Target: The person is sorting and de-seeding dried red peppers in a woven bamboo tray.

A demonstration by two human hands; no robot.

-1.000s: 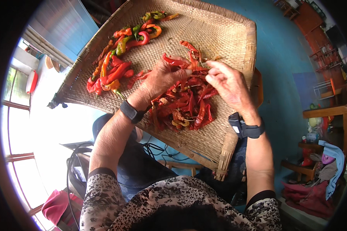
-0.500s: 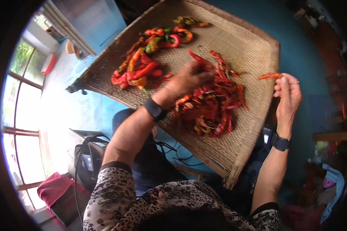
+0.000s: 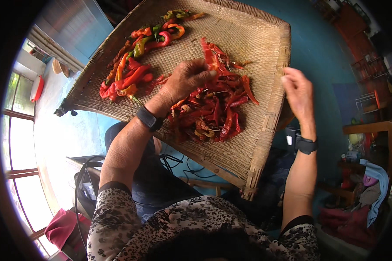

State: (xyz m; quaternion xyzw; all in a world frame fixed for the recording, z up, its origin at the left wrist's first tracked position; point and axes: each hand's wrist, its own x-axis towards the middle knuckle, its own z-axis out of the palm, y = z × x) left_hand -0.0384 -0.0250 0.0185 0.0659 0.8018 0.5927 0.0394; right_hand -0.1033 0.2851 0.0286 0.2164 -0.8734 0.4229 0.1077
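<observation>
Blue floor (image 3: pixel 321 61), bright windows (image 3: pixel 22 145) at left, wooden furniture (image 3: pixel 369 127) right

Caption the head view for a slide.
Left hand at the red pepper pile on a woven tray, right hand by its rim.

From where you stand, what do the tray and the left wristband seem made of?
Tray: probably bamboo or cane, dull tan, judging by woven strips and thick rim. Left wristband: perhaps rubber or plastic, mostly matte black; its plain dark surface leaves that open.
</observation>
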